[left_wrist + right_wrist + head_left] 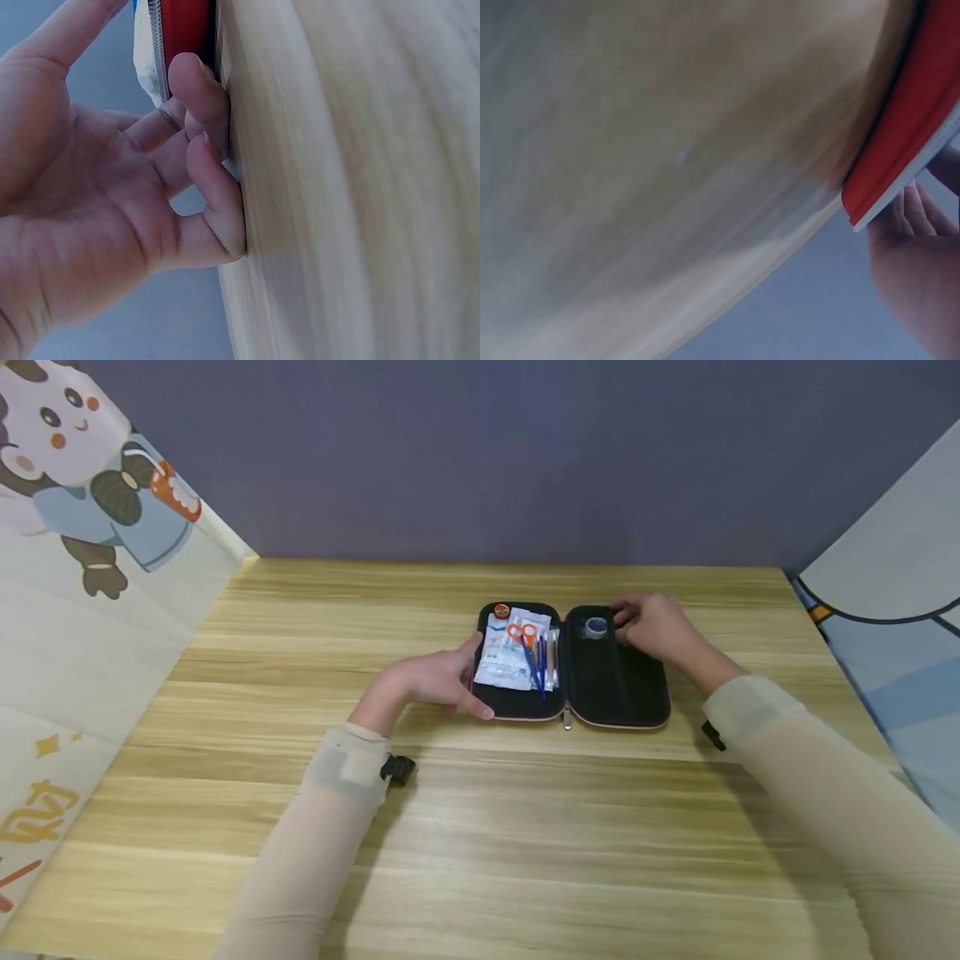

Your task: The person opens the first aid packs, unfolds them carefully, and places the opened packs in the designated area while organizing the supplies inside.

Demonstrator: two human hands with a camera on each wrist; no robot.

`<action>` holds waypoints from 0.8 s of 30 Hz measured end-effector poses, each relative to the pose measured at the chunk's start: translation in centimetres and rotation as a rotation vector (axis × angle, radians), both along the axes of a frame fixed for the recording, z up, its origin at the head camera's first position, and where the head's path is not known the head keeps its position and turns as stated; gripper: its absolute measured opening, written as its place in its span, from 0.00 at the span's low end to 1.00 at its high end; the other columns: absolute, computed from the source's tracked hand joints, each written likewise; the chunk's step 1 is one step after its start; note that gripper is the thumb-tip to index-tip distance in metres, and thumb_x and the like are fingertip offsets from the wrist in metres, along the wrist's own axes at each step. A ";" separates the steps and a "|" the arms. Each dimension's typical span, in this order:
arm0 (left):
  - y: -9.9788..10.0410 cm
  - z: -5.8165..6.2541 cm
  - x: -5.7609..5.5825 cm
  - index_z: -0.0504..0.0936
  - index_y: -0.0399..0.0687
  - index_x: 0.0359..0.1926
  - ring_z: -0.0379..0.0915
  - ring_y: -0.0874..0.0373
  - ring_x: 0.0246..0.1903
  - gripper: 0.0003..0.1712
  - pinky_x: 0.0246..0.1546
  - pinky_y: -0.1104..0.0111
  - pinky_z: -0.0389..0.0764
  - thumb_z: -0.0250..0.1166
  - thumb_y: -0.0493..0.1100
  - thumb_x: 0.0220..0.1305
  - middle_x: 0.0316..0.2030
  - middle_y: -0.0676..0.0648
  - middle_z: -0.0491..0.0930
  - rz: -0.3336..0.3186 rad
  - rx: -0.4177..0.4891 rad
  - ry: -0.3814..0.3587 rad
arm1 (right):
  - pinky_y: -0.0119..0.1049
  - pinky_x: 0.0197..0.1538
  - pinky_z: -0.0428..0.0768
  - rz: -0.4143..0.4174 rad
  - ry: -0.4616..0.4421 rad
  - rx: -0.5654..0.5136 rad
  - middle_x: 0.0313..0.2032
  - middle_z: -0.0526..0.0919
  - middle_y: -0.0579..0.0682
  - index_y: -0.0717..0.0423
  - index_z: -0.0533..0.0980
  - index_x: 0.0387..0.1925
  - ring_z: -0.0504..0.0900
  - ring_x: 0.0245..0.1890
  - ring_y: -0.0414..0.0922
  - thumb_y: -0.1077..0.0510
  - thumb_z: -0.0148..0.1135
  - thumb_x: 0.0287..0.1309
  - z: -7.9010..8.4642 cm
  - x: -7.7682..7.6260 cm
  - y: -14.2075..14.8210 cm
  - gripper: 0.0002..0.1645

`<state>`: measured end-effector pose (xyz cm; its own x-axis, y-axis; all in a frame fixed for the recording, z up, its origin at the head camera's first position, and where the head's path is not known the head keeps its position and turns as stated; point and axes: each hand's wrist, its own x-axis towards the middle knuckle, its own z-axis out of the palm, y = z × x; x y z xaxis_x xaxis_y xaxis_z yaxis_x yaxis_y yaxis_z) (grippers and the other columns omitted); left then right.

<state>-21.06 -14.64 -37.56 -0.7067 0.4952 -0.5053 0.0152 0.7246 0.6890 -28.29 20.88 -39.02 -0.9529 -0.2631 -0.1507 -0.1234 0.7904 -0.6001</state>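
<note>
An unfolded zippered case (517,703), black inside and red outside, lies flat on the table. My left hand (438,679) rests spread at its left edge, thumb by the near corner; the left wrist view shows the other fingers bent against the tabletop. White packets (504,668), orange-handled scissors (522,631), slim blue tools (534,668) and a small orange round item (502,610) fill the left half. In the right half, a blue-and-white roll (596,627) sits in a dark pocket (596,668). My right hand (654,625) pinches the pocket's edge near the top; its fingertips are partly hidden.
The wooden table (480,835) meets a dark blue-grey panel (480,460) at the back. Printed cartoon panels stand at left (82,635) and right (892,577). A zipper pull (567,718) hangs at the case's near hinge.
</note>
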 end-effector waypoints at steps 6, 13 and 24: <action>0.0 -0.2 -0.1 0.20 0.51 0.85 0.78 0.53 0.27 0.83 0.38 0.65 0.81 0.82 0.52 0.58 0.44 0.44 0.80 0.004 0.000 0.000 | 0.33 0.37 0.82 -0.017 0.050 0.016 0.54 0.85 0.67 0.63 0.75 0.70 0.88 0.43 0.55 0.61 0.64 0.68 -0.6 -0.2 0.0 0.30; 0.1 0.1 -0.1 0.20 0.52 0.85 0.78 0.53 0.27 0.82 0.37 0.65 0.81 0.82 0.52 0.59 0.46 0.43 0.81 -0.001 -0.006 -0.004 | 0.37 0.38 0.85 0.001 0.056 0.041 0.54 0.85 0.68 0.63 0.73 0.71 0.88 0.44 0.57 0.62 0.64 0.69 -0.5 -0.2 -0.2 0.31; 0.0 -0.1 0.0 0.21 0.52 0.85 0.77 0.54 0.28 0.82 0.38 0.65 0.80 0.82 0.53 0.58 0.48 0.43 0.81 0.002 -0.017 0.005 | 0.55 0.52 0.83 0.190 -0.007 0.307 0.58 0.84 0.71 0.68 0.71 0.72 0.83 0.57 0.66 0.70 0.56 0.64 3.4 -0.7 -1.5 0.33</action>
<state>-21.06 -14.69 -37.63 -0.7104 0.4850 -0.5100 0.0174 0.7365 0.6762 -29.03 19.35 -35.59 -0.8902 -0.3765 -0.2566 -0.2819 0.8975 -0.3391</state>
